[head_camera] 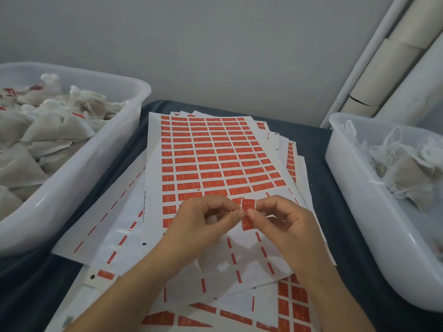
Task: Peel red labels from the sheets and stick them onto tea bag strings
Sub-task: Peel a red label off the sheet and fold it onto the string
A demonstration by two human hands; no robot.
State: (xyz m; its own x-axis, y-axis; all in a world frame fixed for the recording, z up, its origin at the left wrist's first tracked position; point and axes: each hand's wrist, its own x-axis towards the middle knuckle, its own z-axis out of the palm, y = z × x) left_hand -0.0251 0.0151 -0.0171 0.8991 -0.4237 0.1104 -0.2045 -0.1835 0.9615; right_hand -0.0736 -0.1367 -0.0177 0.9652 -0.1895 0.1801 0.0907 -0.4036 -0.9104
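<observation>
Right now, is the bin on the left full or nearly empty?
Nearly full: the left bin is heaped with tea bags up to about its rim.

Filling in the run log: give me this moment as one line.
step: sticking label | left hand: pinches string | right hand: pinches red label | over sheets

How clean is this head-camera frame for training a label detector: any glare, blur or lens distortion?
Head view: soft, even light with faint shadows; glossy glare on the peeled white backing sheet; wide-angle bending bows the translucent plastic tub of tea bags at left; print on the red paper label pinched between left hand and right hand is too soft to read.
</observation>
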